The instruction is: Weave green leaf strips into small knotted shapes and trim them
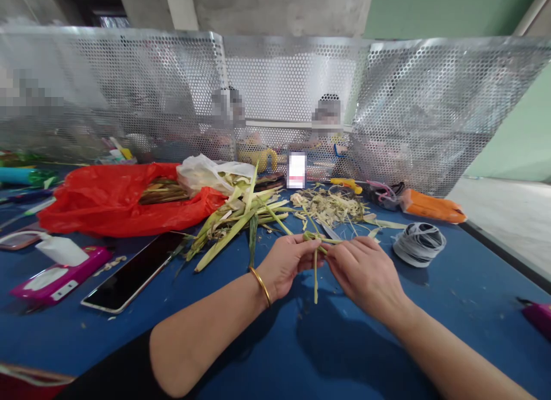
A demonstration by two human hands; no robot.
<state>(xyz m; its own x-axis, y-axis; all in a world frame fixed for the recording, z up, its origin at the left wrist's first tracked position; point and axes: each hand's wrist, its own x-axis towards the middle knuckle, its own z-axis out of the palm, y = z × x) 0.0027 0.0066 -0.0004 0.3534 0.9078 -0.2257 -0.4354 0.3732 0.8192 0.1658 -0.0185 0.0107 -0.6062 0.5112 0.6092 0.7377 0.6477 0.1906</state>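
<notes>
Head view, left hand (295,262): grasping a green plant strip (315,276) between thumb and fingers; a gold bangle (261,287) circles the wrist.
Right hand (359,268): grasping the same piece just beside the left, fingertips bent over it.
Green plant strip: held above the worktop (482,308), folded or crossed at the fingers, one end hanging down between the hands; exact form of the crossing too small to tell.
Leaf pile (235,228): beyond and to the left of the hands, near a red plastic bag (103,199).
Shredded fibres (338,208): heaped just beyond the hands.
Grey roll (419,245): to the right of the right hand, near an orange packet (433,206).
Dark-screened phone (135,274): lying flat, left of the left forearm.
Perforated screen (293,73): standing along the far side.
</notes>
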